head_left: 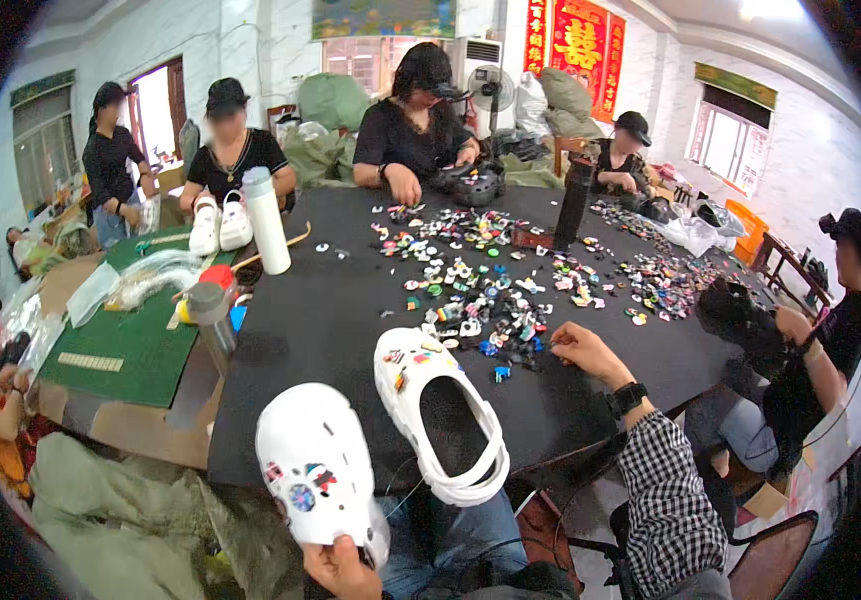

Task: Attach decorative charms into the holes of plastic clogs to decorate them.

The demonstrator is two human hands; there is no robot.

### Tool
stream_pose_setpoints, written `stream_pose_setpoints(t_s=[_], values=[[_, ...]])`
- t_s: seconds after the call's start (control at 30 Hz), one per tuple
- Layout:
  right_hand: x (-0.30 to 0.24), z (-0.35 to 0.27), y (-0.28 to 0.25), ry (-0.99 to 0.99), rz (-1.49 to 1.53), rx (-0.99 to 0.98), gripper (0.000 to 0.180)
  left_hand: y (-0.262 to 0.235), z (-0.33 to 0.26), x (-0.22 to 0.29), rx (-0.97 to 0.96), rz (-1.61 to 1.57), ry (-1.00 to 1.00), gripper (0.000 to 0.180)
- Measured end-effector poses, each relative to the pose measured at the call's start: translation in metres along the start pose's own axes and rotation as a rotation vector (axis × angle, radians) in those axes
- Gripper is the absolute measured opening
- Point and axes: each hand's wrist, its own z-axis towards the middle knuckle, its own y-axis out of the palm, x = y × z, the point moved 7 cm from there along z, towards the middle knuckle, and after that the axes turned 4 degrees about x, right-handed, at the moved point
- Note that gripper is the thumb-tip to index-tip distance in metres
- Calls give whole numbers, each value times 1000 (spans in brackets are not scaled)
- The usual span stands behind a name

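Note:
My left hand [341, 570] grips a white clog [316, 440] by its edge at the table's near side, thumb on top. Several colorful shoe charms sit in the clog's upper. A second white clog [403, 375], also with charms on its toe, lies on the black table just to the right, its strap toward me. My right hand [589, 355], in a checked sleeve with a black watch, reaches to the near edge of a scattered pile of small charms [481, 300]. Its fingers are pinched together; whatever is between them is too small to make out. A blue charm [502, 374] lies close by.
A white bottle [269, 225], a grey bottle [213, 315] and a tall dark bottle [573, 200] stand on the tables. Left is a green cutting mat [126, 350]. Several people sit around, one with white clogs [221, 225], another with a black clog [473, 183].

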Motion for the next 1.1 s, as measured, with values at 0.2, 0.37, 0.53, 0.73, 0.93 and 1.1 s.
stream_pose_setpoints(t_s=[0.2, 0.37, 0.53, 0.73, 0.93, 1.1], values=[[-57, -30, 7, -19, 339, -17, 14, -24, 7, -16, 72, 78, -17, 24], [-142, -68, 12, -163, 457, -20, 14, -4, 16, -19, 54, -78, 2, 41], [-228, -115, 54, -412, 357, -76, 17, -9, 18, -28, 46, -99, -26, 43], [-288, -173, 111, -887, 151, -231, 29, -4, 19, -14, -38, -130, 15, 47], [-275, -193, 146, -962, -34, -326, 26, -11, 18, -9, -10, -167, -7, 45], [-258, -207, 137, -943, -44, -416, 24, -9, 19, -11, 7, -181, -4, 44]])
